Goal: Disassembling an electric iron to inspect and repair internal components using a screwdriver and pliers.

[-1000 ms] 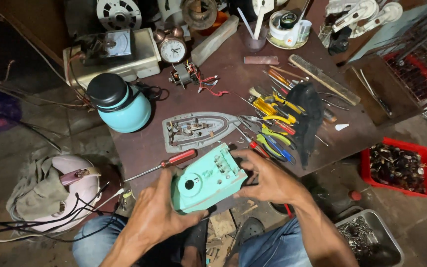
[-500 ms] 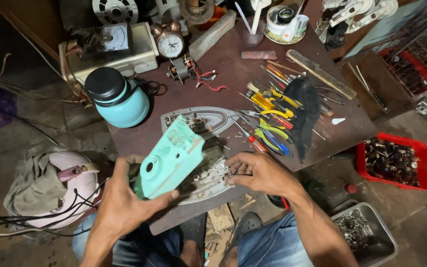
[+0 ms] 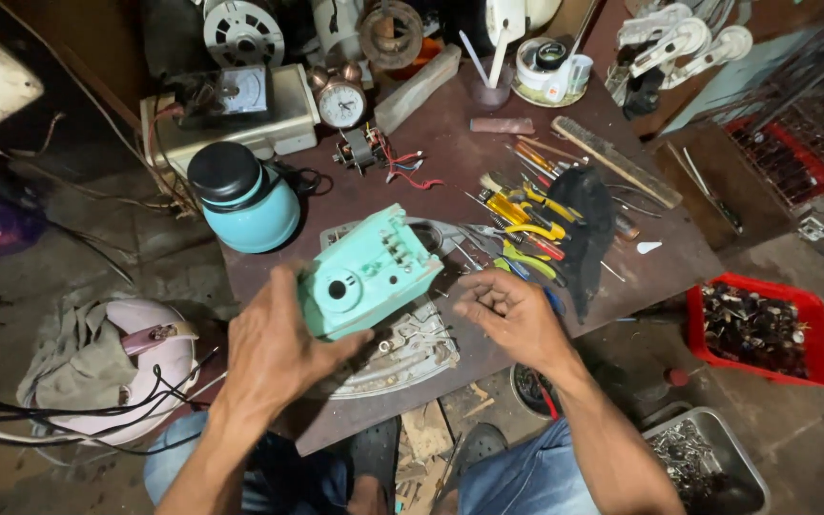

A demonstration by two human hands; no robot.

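Observation:
My left hand (image 3: 274,348) grips a mint-green plastic iron cover (image 3: 369,272), lifted clear and tilted above the brown worktable (image 3: 622,262). Under it lies the iron's bare metal soleplate (image 3: 402,353) with its inner parts showing, at the table's near edge. My right hand (image 3: 507,315) hovers just right of the soleplate with fingers loosely curled and nothing in it. A second grey soleplate lies partly hidden behind the green cover.
Pliers and screwdrivers with yellow handles (image 3: 526,224) and a black cloth (image 3: 584,229) lie right of the hands. A blue jug with black lid (image 3: 240,200) stands at left. A red tray of parts (image 3: 755,329) and a metal tray (image 3: 703,463) sit on the floor at right.
The green cover came off the iron: one second ago both hands held it low on the table, now my left hand alone has lifted it up, and my right hand has let go.

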